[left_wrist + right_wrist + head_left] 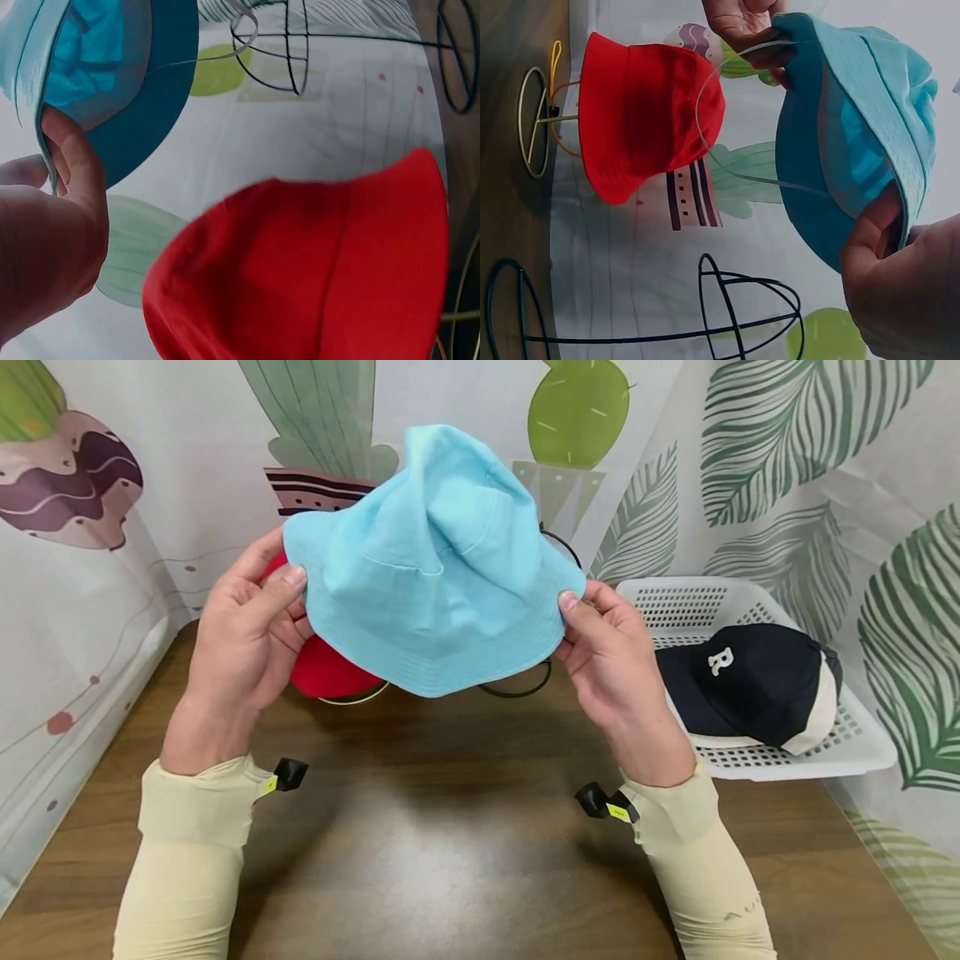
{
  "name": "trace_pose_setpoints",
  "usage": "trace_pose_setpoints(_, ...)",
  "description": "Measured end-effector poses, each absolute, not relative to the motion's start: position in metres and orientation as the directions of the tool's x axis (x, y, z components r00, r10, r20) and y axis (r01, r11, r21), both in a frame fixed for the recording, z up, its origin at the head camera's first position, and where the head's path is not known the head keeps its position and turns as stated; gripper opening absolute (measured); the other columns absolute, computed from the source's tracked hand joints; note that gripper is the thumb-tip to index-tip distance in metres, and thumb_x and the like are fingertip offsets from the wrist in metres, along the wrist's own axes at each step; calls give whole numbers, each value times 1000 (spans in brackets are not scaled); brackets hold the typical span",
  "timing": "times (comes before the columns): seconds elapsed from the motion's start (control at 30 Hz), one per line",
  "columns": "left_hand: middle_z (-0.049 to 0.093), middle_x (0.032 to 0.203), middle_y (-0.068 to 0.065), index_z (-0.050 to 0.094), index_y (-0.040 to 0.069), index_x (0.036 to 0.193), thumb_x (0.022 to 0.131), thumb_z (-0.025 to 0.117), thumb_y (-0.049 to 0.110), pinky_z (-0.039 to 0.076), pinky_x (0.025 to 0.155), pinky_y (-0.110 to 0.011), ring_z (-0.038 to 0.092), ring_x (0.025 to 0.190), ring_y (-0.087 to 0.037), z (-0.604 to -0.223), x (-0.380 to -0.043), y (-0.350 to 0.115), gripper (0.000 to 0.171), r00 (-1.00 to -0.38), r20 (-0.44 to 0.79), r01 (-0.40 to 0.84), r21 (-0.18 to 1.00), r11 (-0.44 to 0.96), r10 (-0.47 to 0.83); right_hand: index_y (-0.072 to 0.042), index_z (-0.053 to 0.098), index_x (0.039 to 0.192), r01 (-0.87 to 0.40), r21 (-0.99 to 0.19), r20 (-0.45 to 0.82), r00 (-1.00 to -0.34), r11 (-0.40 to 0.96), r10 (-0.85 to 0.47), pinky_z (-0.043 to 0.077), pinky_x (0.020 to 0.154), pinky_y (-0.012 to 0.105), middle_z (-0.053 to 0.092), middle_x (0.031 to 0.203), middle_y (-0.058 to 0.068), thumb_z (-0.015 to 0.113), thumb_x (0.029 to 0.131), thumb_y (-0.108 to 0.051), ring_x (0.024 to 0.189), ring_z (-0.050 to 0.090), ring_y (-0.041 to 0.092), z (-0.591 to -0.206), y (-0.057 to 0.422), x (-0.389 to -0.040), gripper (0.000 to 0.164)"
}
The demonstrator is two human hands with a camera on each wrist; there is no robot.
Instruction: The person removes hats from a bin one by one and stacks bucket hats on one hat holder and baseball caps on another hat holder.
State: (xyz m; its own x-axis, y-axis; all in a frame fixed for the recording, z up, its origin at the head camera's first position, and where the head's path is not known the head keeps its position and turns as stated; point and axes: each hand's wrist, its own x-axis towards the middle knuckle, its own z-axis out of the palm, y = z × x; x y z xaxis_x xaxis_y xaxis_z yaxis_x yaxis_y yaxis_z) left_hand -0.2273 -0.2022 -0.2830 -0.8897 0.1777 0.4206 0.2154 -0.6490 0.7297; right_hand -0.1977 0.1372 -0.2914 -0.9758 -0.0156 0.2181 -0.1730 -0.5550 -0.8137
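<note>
A light blue bucket hat (435, 585) is held up in the air between both hands, its crown creased. My left hand (243, 627) pinches the brim at the left, thumb in front and fingers behind. On the right side, my right hand (611, 660) pinches the opposite edge the same way. The hat's lining and a thin pale strap (739, 176) hanging from it show in the right wrist view. Behind the blue hat, a red bucket hat (645, 116) sits on a gold wire stand (532, 124). A black wire stand (630, 340) stands bare beside it.
At the right, a white perforated basket (862, 752) holds a dark cap (757, 685) with a white letter R. Everything stands on a brown wooden table (435, 852). A curtain (202, 435) with cactus and leaf prints hangs behind the table.
</note>
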Motion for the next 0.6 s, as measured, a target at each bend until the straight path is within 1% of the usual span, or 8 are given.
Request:
trace_pose_setpoints(0.17,67,120,-23,47,-1,154,107,52,-6,63,88,-39,76,95,-34,-287,-232,-215,48,-895,416,224,734,-641,163,-6,64,105,-158,-818,214,-976,-553,-37,59,72,27,70,93,3,53,107,4,80,71,14,-293,127,-203,15)
trace_pose_setpoints(0.4,69,119,-23,47,1,155,107,51,-7,64,88,-39,75,96,-34,-289,-241,-226,49,-896,419,226,715,-662,147,-12,70,113,-137,-790,197,-980,-597,-36,58,73,28,72,97,4,54,107,3,81,71,15,-295,111,-214,23)
trace_pose_setpoints(0.6,68,120,-23,48,2,155,107,50,-9,64,83,-38,74,93,-35,-291,-245,-237,50,-905,412,233,687,-688,105,-14,71,111,-101,-784,171,-984,-613,-55,57,73,28,72,95,3,54,107,3,82,71,14,-297,94,-223,25)
